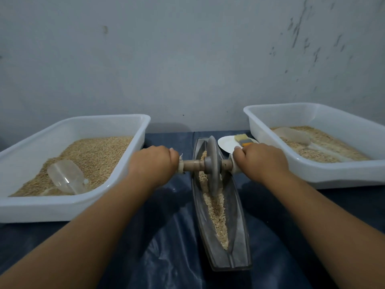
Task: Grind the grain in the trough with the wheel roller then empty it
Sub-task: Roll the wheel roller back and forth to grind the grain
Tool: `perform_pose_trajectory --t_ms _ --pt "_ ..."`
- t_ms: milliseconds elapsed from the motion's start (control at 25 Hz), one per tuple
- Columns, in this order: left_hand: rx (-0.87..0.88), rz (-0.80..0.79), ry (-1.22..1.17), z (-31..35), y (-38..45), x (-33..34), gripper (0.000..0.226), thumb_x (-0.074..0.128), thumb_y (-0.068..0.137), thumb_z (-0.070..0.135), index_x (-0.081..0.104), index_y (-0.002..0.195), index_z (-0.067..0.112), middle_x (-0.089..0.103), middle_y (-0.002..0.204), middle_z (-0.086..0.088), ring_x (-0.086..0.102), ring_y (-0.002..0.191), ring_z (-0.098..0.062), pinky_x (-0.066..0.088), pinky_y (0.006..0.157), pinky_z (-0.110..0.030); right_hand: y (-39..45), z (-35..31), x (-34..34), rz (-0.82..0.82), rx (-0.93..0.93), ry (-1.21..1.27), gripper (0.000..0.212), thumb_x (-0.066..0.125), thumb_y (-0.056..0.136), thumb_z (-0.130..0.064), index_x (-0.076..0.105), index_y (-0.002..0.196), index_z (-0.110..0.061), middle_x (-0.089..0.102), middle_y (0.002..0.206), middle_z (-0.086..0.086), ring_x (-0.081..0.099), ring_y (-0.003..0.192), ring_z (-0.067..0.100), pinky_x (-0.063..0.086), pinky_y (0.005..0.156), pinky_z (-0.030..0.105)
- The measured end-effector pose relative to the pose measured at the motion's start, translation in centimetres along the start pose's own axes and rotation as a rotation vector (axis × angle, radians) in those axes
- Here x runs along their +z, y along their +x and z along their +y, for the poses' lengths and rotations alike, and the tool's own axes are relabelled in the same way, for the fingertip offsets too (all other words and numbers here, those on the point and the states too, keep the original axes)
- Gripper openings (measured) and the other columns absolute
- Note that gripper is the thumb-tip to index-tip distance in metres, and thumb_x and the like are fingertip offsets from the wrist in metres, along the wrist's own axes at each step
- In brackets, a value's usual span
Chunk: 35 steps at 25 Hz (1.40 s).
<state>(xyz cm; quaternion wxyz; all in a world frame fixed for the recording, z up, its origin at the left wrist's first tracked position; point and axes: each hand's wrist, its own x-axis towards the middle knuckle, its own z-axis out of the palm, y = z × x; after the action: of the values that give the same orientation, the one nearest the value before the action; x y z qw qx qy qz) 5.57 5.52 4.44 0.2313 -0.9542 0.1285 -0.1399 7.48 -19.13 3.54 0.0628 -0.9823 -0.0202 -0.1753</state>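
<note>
A long grey boat-shaped trough (239, 232) lies lengthwise in front of me on the dark cloth, with crushed grain (217, 215) along its groove. The grey wheel roller (213, 163) stands upright in the far half of the trough, on a wooden axle (192, 165). My left hand (155, 163) grips the left end of the axle. My right hand (259, 161) grips the right end. Both handle ends are hidden inside my fists.
A white tub (125, 180) of whole grain with a clear scoop (66, 176) sits on the left. Another white tub (333, 172) with ground grain and a scoop (293, 135) sits on the right. A white plate (227, 143) holding a brush (242, 139) lies behind the trough. A wall stands close behind.
</note>
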Motion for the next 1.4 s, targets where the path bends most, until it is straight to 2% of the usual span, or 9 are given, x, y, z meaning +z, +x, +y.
perform_pose_trajectory --t_ms 160,280,360,600,760,920,1040,1200,1400 --pt "0.098 0.103 -0.064 0.7 -6.1 -0.2 0.039 0.067 0.078 0.023 0.047 0.108 0.008 0.053 0.082 -0.006 0.052 0.065 -0.025 0.044 0.052 -0.033 -4.0 0.9 -2.3 -0.155 -0.095 0.049 0.051 0.028 0.096 -0.047 0.05 0.058 -0.022 0.053 0.059 -0.001 0.049 0.055 0.016 0.03 0.05 0.029" --pt "0.199 0.359 -0.16 0.0 -9.6 -0.2 0.045 0.083 0.051 0.011 0.05 0.082 0.005 0.048 0.055 -0.007 0.041 0.037 -0.025 0.032 0.036 -0.024 -7.1 1.9 -4.6 -0.121 -0.154 0.026 0.061 0.016 0.084 -0.065 0.044 0.049 -0.023 0.046 0.043 -0.002 0.043 0.04 0.008 0.028 0.045 0.027" --pt "0.187 0.351 -0.152 0.1 -9.3 0.2 0.042 0.083 0.051 0.008 0.05 0.077 0.006 0.047 0.051 -0.006 0.039 0.033 -0.025 0.032 0.034 -0.023 -7.2 1.6 -4.3 -0.076 -0.155 0.009 0.063 0.013 0.083 -0.065 0.045 0.047 -0.024 0.045 0.042 -0.003 0.042 0.039 0.007 0.026 0.044 0.026" --pt "-0.022 0.013 0.03 0.0 -0.8 0.3 0.028 0.053 0.091 0.021 0.045 0.115 0.01 0.059 0.099 -0.006 0.06 0.083 -0.026 0.047 0.062 -0.036 -0.3 0.2 0.2 0.05 -0.031 -0.013 0.052 0.024 0.099 -0.043 0.057 0.066 -0.019 0.05 0.065 0.002 0.044 0.059 0.018 0.033 0.056 0.029" --pt "0.01 -0.054 -0.05 0.0 -2.2 0.0 0.029 0.052 0.092 0.023 0.044 0.116 0.011 0.056 0.098 -0.005 0.054 0.078 -0.023 0.05 0.067 -0.036 -1.0 0.2 -0.5 -0.012 -0.07 -0.029 0.05 0.024 0.098 -0.042 0.054 0.065 -0.019 0.047 0.064 0.001 0.042 0.057 0.016 0.028 0.053 0.028" --pt "0.203 0.237 -0.112 0.0 -8.6 0.2 0.048 0.08 0.061 0.014 0.054 0.097 -0.001 0.051 0.065 -0.009 0.047 0.047 -0.027 0.038 0.04 -0.03 -5.9 1.8 -3.5 -0.104 -0.157 0.036 0.059 0.02 0.088 -0.06 0.045 0.05 -0.022 0.046 0.048 -0.002 0.045 0.045 0.011 0.028 0.047 0.028" --pt "0.234 0.386 -0.103 -0.2 -9.0 0.7 0.052 0.085 0.047 0.005 0.051 0.086 -0.003 0.047 0.052 -0.012 0.042 0.035 -0.025 0.035 0.036 -0.026 -7.0 1.6 -3.8 -0.075 -0.155 0.016 0.059 0.017 0.085 -0.061 0.044 0.048 -0.024 0.044 0.044 -0.002 0.042 0.041 0.008 0.027 0.045 0.027" --pt "0.05 0.159 0.019 0.5 -4.1 1.2 0.043 0.069 0.077 0.017 0.05 0.112 0.002 0.059 0.082 -0.01 0.058 0.063 -0.03 0.044 0.048 -0.033 -3.3 0.3 -0.9 0.081 -0.076 -0.03 0.053 0.026 0.098 -0.046 0.051 0.057 -0.023 0.052 0.057 -0.003 0.048 0.054 0.014 0.027 0.049 0.026" --pt "-0.003 0.038 0.049 0.0 -0.7 1.0 0.039 0.052 0.092 0.025 0.039 0.126 0.01 0.058 0.105 -0.006 0.06 0.087 -0.025 0.045 0.062 -0.035 0.0 0.0 0.0 0.015 -0.04 -0.061 0.05 0.024 0.1 -0.042 0.058 0.074 -0.015 0.055 0.08 0.005 0.05 0.069 0.024 0.036 0.062 0.032"
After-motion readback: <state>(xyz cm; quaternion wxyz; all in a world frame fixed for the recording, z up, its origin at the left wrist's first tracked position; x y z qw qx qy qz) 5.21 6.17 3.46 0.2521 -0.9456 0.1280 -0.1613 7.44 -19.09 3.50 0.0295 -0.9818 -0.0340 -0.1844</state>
